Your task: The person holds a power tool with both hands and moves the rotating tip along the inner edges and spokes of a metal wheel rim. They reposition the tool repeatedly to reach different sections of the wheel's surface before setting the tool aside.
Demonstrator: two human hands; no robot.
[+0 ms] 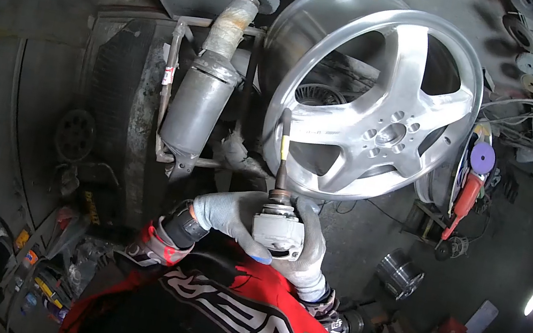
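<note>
LH (230,218), RH (312,250) on grinder (278,233) (nr wheel (386,126))

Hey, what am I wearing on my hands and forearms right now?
Your left hand and right hand wear pale grey gloves, with blue at one left fingertip. A black band with an orange edge circles the left wrist. The left sleeve shows grey and red; the right sleeve is dark with light markings.

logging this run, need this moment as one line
left hand: on grinder | right hand: on grinder | bit: in front of wheel | contact: unclear
</note>
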